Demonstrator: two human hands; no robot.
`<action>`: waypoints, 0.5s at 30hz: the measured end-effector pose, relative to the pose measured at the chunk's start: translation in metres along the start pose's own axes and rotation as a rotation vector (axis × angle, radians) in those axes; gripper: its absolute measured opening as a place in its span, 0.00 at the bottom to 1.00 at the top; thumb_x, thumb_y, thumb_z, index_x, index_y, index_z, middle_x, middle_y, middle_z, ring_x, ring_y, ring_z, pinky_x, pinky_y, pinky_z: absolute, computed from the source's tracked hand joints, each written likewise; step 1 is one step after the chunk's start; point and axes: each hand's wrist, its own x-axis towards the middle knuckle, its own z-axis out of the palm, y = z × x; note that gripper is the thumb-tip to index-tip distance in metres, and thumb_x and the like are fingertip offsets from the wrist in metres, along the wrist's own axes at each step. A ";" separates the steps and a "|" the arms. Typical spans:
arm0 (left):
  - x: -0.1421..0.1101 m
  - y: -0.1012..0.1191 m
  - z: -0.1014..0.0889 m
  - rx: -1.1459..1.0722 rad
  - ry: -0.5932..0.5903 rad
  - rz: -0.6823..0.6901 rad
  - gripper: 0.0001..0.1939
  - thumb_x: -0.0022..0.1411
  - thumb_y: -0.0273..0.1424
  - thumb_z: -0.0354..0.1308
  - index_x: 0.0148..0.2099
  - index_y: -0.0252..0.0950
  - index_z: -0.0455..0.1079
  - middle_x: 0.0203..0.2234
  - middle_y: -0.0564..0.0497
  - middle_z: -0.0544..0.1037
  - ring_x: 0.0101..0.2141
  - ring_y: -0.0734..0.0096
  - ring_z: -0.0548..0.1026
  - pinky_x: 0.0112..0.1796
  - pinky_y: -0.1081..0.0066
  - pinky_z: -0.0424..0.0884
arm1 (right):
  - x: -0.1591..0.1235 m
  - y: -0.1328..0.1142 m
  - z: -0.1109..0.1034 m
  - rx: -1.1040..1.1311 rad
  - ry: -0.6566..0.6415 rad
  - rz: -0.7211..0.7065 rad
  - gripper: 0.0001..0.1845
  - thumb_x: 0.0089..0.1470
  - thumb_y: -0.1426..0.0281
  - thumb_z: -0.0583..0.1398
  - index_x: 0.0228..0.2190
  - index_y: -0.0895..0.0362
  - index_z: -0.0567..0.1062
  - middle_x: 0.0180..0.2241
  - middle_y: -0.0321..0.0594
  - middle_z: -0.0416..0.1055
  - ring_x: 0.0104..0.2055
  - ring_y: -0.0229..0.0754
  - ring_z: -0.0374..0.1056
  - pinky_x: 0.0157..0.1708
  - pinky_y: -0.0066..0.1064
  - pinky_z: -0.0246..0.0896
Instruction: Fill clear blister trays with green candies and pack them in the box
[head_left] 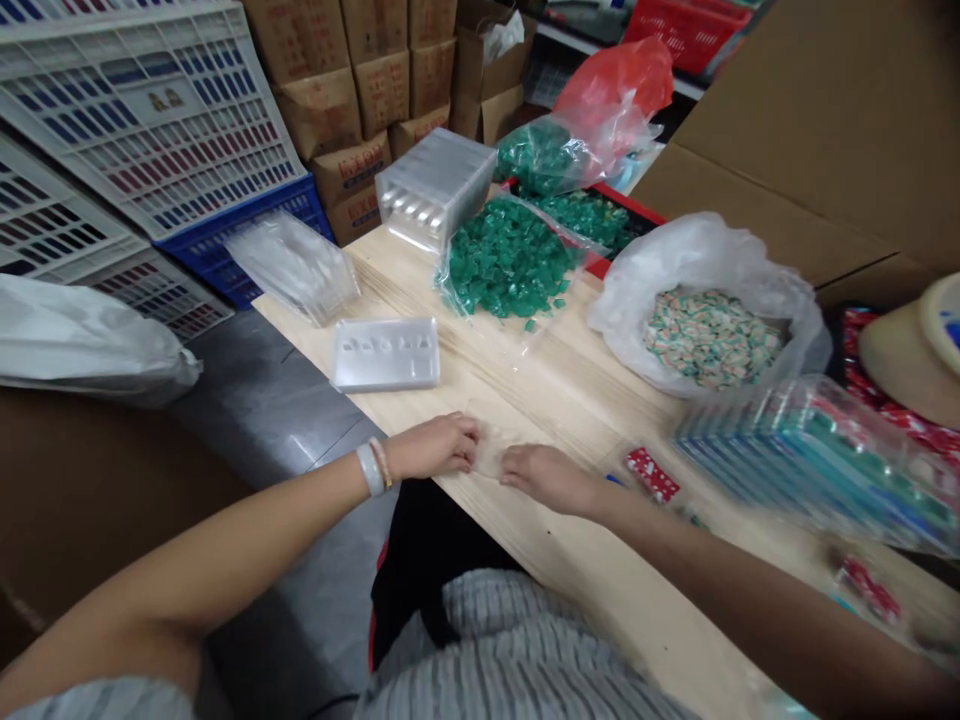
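Just inside the near edge of the wooden table [570, 400], both hands bend over a thin clear plastic film [491, 445].

The left hand [433, 447] and right hand [547, 478] curl down on it, fingers close together; whether they pinch, I can't tell. Ahead, the wood runs up to a clear plastic tray [386, 355] and a bag of green pieces [506, 258].

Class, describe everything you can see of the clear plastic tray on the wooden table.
The clear moulded plastic tray lies flat on the pale wooden table, near its edge, ahead of the left hand. It is rectangular, with a row of small moulded hollows. It looks empty; only the table touches it.
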 end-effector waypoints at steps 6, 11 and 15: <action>0.001 -0.002 -0.001 -0.005 -0.012 0.031 0.08 0.56 0.32 0.53 0.28 0.35 0.70 0.32 0.49 0.68 0.36 0.71 0.65 0.40 0.71 0.60 | 0.001 0.007 -0.002 0.038 -0.019 -0.023 0.13 0.55 0.67 0.50 0.27 0.59 0.71 0.29 0.39 0.69 0.34 0.38 0.64 0.34 0.28 0.55; 0.004 0.000 -0.004 -0.036 -0.010 0.011 0.08 0.57 0.30 0.51 0.28 0.35 0.70 0.32 0.49 0.68 0.36 0.70 0.65 0.40 0.71 0.61 | 0.000 0.001 -0.004 -0.023 -0.031 -0.016 0.12 0.55 0.68 0.49 0.27 0.59 0.69 0.30 0.40 0.69 0.34 0.38 0.64 0.35 0.29 0.56; -0.001 0.004 -0.003 -0.026 -0.005 -0.022 0.09 0.57 0.29 0.50 0.29 0.34 0.69 0.32 0.48 0.69 0.37 0.69 0.66 0.41 0.69 0.62 | -0.003 -0.010 -0.003 -0.156 -0.034 -0.004 0.10 0.54 0.68 0.50 0.32 0.61 0.69 0.34 0.45 0.68 0.36 0.41 0.65 0.35 0.31 0.57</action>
